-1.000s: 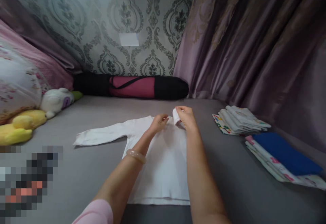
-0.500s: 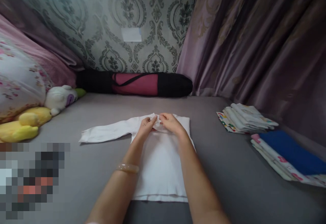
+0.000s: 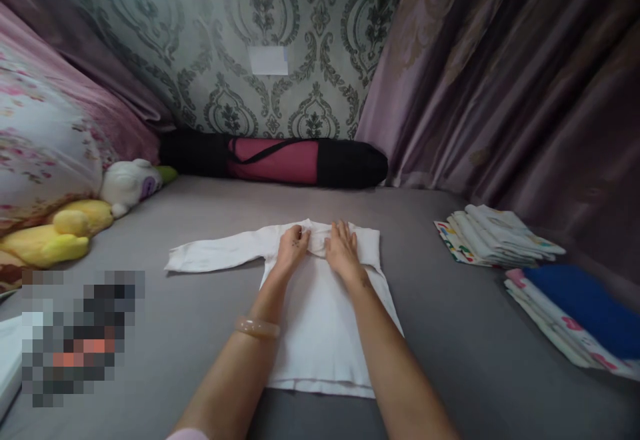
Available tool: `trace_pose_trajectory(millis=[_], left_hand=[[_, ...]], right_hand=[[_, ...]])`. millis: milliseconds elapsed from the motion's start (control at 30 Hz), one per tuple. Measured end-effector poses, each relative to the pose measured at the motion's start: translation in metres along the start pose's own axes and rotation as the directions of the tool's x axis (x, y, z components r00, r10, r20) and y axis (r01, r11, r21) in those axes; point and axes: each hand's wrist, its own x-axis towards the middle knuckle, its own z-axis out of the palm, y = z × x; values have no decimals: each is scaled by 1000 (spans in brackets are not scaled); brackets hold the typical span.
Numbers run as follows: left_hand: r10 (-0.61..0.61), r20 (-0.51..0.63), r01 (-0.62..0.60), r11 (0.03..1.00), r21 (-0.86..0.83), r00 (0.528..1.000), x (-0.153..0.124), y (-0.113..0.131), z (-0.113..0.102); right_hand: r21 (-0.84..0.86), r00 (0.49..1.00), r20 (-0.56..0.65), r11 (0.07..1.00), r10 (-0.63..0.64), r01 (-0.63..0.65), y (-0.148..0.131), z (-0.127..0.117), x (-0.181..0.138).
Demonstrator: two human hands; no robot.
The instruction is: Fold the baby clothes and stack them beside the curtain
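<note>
A white long-sleeved shirt (image 3: 325,327) lies flat on the grey sheet, hem towards me. One sleeve stretches out to the left; on the right side the other sleeve appears folded inward across the upper part. My left hand (image 3: 293,248), a bangle on its wrist, has its fingers curled in a pinch on the cloth by the collar. Its fingertips are partly hidden. My right hand (image 3: 343,250) rests flat on the upper right of the shirt, fingers stretched forward.
Two stacks of folded clothes, a pale stack (image 3: 500,237) and a blue-topped stack (image 3: 585,307), sit at the right. A black and red long bag (image 3: 275,160) lies along the wall. Plush toys (image 3: 131,183) and a floral pillow (image 3: 40,140) are at the left, near a pixelated patch.
My right hand has gone from a pinch by the collar to lying flat, slightly farther right. My left hand stays near the collar. The view has shifted a little.
</note>
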Motion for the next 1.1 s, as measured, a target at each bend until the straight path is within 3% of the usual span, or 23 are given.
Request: trace_pose_trajectory(millis=[100,200,300,400,500,633,800,1100], left_hand=[[40,-15,-37,987,159,999,-6,4,-5],[170,-140,-128,956,264,976,-9,7,-5],[309,-124,-289,944,156,943,-8,5,4],[311,-3,-311,950,-25,951,-3,-2,19],[288,5,-287,957,-26,958,1,-9,29],[380,6,-380,924,41,925,-2,-12,27],[465,157,-488,854,182,871,-10,-8,20],[393,282,-473,818,327,875,-19,-5,11]], right_hand=[[1,996,65,998,-60,60,-17,13,-8],[9,987,151,999,-48,47,-24,17,-12],[-30,975,223,999,-22,29,-24,16,-12],[-51,966,257,998,-22,36,-22,16,-11],[-53,973,228,999,19,-7,-21,19,-9],[-61,978,137,987,158,-151,-19,22,-8],[-109,950,62,948,307,-299,-4,18,-9],[-214,926,53,910,373,-354,31,4,-9]])
